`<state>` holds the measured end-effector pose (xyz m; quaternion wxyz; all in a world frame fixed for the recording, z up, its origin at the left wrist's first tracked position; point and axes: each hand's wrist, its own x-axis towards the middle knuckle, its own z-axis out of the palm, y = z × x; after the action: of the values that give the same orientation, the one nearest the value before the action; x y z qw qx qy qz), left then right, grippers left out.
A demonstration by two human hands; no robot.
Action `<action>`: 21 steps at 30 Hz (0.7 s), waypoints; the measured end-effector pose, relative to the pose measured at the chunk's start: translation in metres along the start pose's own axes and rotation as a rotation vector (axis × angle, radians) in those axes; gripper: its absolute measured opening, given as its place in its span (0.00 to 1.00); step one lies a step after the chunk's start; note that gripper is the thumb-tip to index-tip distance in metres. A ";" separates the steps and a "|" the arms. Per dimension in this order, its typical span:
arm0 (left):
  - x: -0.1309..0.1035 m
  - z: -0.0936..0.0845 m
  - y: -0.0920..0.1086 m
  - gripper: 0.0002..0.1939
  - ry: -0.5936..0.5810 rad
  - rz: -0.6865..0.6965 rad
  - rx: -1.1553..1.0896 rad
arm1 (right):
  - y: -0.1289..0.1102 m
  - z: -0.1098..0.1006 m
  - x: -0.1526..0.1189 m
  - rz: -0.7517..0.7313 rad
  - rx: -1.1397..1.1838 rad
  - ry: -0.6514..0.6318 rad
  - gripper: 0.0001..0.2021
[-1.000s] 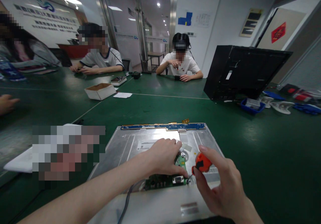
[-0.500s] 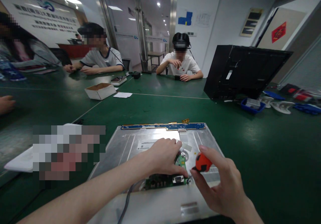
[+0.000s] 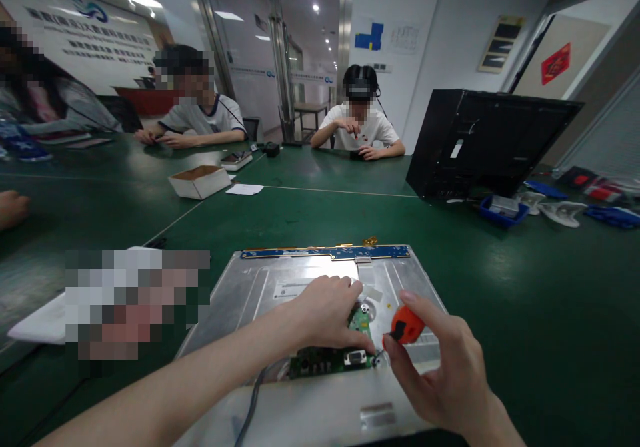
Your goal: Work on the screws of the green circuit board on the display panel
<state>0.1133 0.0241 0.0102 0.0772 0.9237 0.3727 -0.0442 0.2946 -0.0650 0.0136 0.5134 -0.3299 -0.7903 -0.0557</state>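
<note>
A metal-backed display panel (image 3: 300, 270) lies flat in front of me, a green circuit board (image 3: 327, 363) on its back. My left hand (image 3: 330, 310) rests over that board with curled fingers; its thumb presses by a silver connector (image 3: 355, 358). The undersides of those fingers are hidden. Between thumb and fingers, my right hand (image 3: 450, 363) grips the orange and black handle of a short screwdriver (image 3: 407, 325). It is tilted, and its thin shaft reaches down to a screw (image 3: 375, 361) at the board's right corner.
A grey cable (image 3: 254, 403) runs from the panel toward me. Beyond it are a white open box (image 3: 200, 181), paper (image 3: 245, 189), a large black monitor (image 3: 490, 143) and a blue tray (image 3: 503, 211). Several people sit around the green table (image 3: 320, 213). A blurred-out patch covers something at left.
The screwdriver handle has turned in my right fingers, its black patch now facing differently, and my right thumb has shifted slightly. My left hand and the panel stay put.
</note>
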 end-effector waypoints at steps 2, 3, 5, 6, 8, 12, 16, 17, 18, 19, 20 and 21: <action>-0.001 -0.001 0.001 0.33 -0.011 -0.001 0.006 | 0.001 0.001 0.000 -0.012 -0.015 0.011 0.25; -0.001 -0.002 0.002 0.33 -0.014 -0.005 0.006 | 0.001 0.001 0.000 -0.018 -0.020 0.015 0.25; -0.002 -0.002 0.003 0.31 -0.007 -0.012 0.005 | 0.002 0.001 0.000 -0.026 -0.030 0.020 0.25; -0.002 -0.002 0.003 0.31 -0.001 -0.014 0.003 | 0.002 0.001 0.000 -0.026 -0.035 0.019 0.25; -0.002 -0.002 0.003 0.30 0.006 -0.017 -0.001 | 0.001 0.001 -0.001 -0.016 -0.036 0.004 0.25; -0.002 0.001 0.003 0.31 -0.001 -0.013 -0.009 | -0.002 -0.001 -0.003 0.014 -0.022 -0.036 0.26; -0.002 0.000 0.003 0.33 -0.014 -0.021 -0.012 | -0.003 -0.003 -0.004 0.027 -0.051 -0.039 0.25; -0.002 -0.001 0.003 0.33 -0.019 -0.027 -0.014 | -0.003 -0.002 -0.004 0.023 -0.050 -0.034 0.25; -0.002 -0.002 0.004 0.33 -0.025 -0.030 -0.017 | -0.003 -0.002 -0.004 0.019 -0.046 -0.029 0.25; -0.002 -0.002 0.003 0.33 -0.031 -0.030 -0.022 | -0.002 -0.001 -0.004 0.014 -0.042 -0.023 0.25; -0.002 -0.003 0.003 0.33 -0.036 -0.028 -0.026 | -0.001 0.000 -0.004 0.009 -0.038 -0.016 0.25; -0.001 -0.003 0.003 0.33 -0.042 -0.026 -0.029 | -0.001 0.001 -0.004 0.002 -0.034 -0.008 0.25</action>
<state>0.1143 0.0218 0.0136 0.0976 0.9165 0.3834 -0.0592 0.2945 -0.0669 0.0103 0.5046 -0.3396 -0.7909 -0.0674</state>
